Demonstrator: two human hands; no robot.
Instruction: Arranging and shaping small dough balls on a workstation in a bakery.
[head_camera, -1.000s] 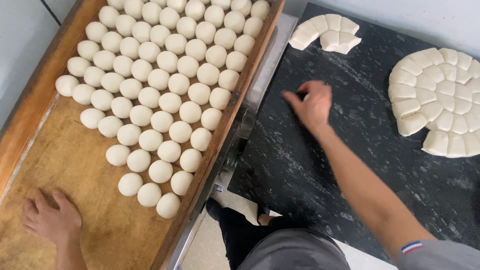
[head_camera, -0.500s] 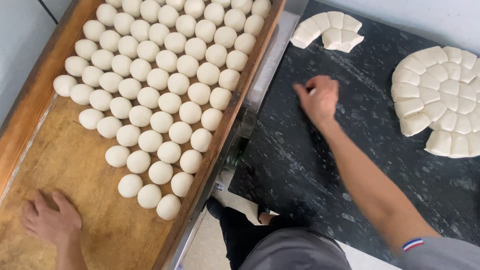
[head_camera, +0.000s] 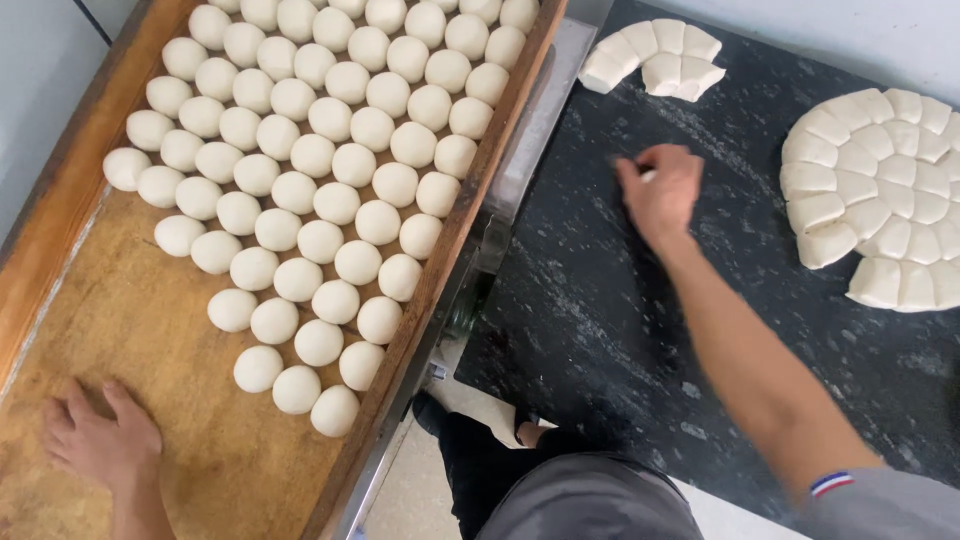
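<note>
My left hand (head_camera: 100, 440) lies flat and empty on the bare wooden tray (head_camera: 190, 440), below the round white dough balls (head_camera: 320, 180). My right hand (head_camera: 662, 192) curls over a small white dough piece (head_camera: 649, 176) on the dark stone counter (head_camera: 620, 330); I cannot tell whether it grips it.

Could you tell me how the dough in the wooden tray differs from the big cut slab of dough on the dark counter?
The dough balls are round, smooth and separate, lined in rows on the wooden tray. The cut dough disc is flat, scored into blocky wedge pieces that sit pressed together, with a part missing at its lower left. The left hand rests flat on the tray, apart from the balls; the right hand is over the dark counter, left of the disc. Both are pale raw dough.
</note>
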